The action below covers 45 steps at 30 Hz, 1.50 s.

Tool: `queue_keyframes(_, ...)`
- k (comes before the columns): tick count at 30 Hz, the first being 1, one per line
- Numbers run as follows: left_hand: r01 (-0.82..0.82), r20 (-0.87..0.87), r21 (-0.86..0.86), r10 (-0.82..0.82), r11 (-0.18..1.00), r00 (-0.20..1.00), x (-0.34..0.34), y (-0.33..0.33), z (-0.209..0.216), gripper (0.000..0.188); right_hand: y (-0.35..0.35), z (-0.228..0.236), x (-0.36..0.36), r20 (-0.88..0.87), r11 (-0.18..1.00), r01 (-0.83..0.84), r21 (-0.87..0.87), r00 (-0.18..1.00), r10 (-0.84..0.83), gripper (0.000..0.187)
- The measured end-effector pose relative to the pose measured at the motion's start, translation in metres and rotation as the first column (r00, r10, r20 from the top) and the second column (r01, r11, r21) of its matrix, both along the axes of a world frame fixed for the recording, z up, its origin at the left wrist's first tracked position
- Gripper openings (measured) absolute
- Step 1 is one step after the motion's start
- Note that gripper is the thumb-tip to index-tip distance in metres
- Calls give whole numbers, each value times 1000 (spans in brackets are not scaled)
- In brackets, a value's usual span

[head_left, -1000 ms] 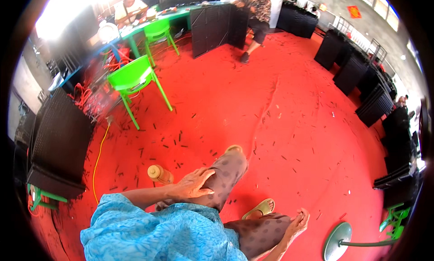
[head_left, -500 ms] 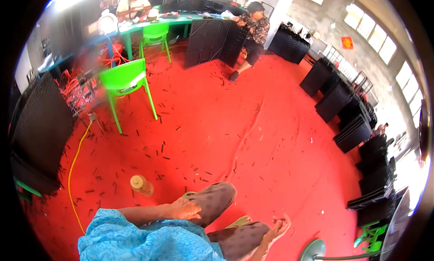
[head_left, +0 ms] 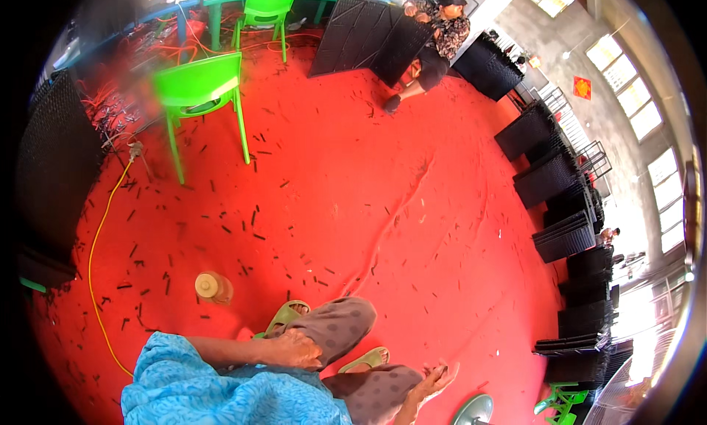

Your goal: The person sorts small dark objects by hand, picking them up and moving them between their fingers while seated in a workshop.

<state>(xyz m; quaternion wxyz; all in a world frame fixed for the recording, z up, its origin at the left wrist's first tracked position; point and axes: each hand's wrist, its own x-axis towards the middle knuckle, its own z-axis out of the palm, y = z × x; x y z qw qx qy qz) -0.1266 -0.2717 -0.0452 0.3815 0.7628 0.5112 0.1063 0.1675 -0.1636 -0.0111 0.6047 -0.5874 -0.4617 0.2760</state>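
Observation:
My left hand [head_left: 294, 349] rests on my left thigh, over brown trousers [head_left: 340, 323] with dark dots. Its fingers are folded together, and no object shows in them. Beside my right knee, my right hand [head_left: 436, 384] is turned partly palm up, its fingers loosely bent and apart, holding nothing that I can see. A blue patterned top [head_left: 221, 388] covers my upper body. Green sandals [head_left: 287, 316] are on my feet. A capped, tan bottle [head_left: 213, 286] stands on the red floor ahead and to the left of my left hand.
Small dark strips litter the red floor covering [head_left: 353, 204]. A yellow cord [head_left: 94, 278] runs along the left, near a green chair [head_left: 199, 90]. A person [head_left: 442, 38] sits by black panels [head_left: 350, 38]. Stacked black panels [head_left: 545, 178] line the right; a round green base [head_left: 473, 410] is nearby.
My view has tilted downward, so the room sits higher in the picture and more of my sandals shows. The person at the far table has left the view. My hands stay by my legs.

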Motion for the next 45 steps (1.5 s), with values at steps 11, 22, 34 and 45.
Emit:
queue_keyframes(11,149,19,-170,-148,974,989,4,19,8,42,-11,-2,-8,189,984,-15,-178,981,49,23)
queue_keyframes(22,120,120,26,-122,992,985,10,5,-9,44,-40,-17,12,-223,994,-39,-98,975,17,24)
queue_keyframes(34,-5,103,99,-5,995,995,20,-1,28,40,-60,-56,-14,240,967,-213,-137,940,241,18)
queue_keyframes(45,65,-157,81,-52,995,986,39,11,35,43,-37,-78,1,245,914,-405,-3,886,394,23)
